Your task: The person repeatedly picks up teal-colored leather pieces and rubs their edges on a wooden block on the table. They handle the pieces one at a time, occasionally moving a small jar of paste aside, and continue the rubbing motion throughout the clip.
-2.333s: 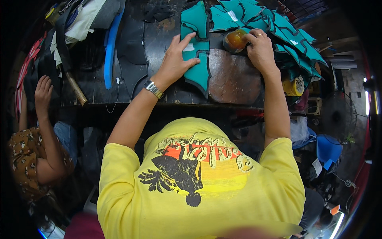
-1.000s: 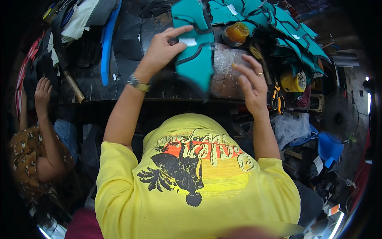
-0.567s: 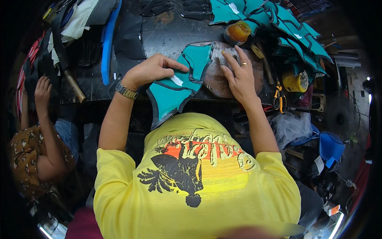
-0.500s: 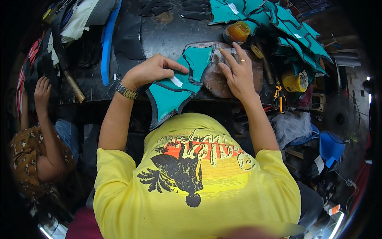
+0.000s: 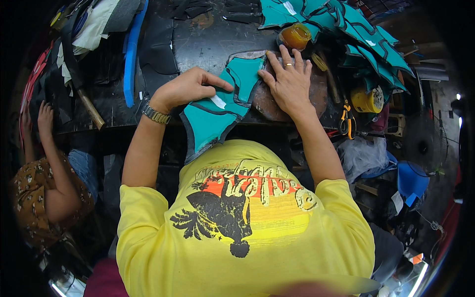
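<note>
A teal fabric piece with black edging, looking like a shoe upper (image 5: 210, 126), lies slantwise over the table's near edge, its lower end close to my chest. My left hand (image 5: 185, 90) holds it down from the left, index finger stretched across it beside a small white label (image 5: 218, 102); the curled fingers are partly hidden. My right hand (image 5: 291, 81) rests flat with fingers spread on a brown slab (image 5: 311, 101), thumb tip at the piece's right edge. The piece's top end lies on the slab. Just beyond the right fingertips stands an amber-filled jar (image 5: 295, 36).
More teal pieces (image 5: 363, 42) are heaped at the far right. A yellow tub (image 5: 367, 100) and orange-handled pliers (image 5: 348, 122) are at the right edge. To the left lie a blue strip (image 5: 131, 64), a wooden handle (image 5: 91, 109) and black material. Another person's hand (image 5: 45, 120) is at far left.
My right hand has turned and settled lower onto the slab, its thumb now at the teal piece's edge. My left hand stays in place. The other person's hand has moved down slightly.
</note>
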The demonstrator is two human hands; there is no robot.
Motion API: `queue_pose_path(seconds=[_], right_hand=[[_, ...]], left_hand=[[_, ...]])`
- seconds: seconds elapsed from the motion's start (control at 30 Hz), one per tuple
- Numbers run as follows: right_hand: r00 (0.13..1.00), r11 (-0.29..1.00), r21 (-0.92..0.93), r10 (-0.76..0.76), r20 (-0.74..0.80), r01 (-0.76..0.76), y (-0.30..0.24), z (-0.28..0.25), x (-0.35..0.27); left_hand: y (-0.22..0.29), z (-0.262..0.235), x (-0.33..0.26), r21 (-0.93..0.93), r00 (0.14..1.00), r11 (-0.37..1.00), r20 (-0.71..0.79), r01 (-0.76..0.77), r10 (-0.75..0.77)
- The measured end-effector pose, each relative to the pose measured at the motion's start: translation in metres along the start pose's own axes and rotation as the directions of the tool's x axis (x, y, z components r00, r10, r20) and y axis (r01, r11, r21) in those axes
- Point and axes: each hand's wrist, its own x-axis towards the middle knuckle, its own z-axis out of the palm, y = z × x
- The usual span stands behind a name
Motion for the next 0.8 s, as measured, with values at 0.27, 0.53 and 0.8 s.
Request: queue_pose_path(seconds=[0.27,0.53,0.8], right_hand=[[0.989,0.99,0.058,-0.133,0.064,0.13,0.007,-0.023,-0.014],[0.957,0.04,0.973,0.192,0.217,-0.228,-0.007,-0.061,-0.026],[0.946,0.422,0.901,0.238,-0.219,0.103,-0.007,-0.063,0.006]], left_hand=[[0.002,-0.001,-0.002,0.065,0.999,0.997,-0.012,-0.041,0.042],[0.032,0.023,0.005,0.134,0.725,0.884,-0.523,-0.449,0.448],[0.073,0.054,0.037,0.256,0.66,0.792,-0.444,-0.555,0.606]])
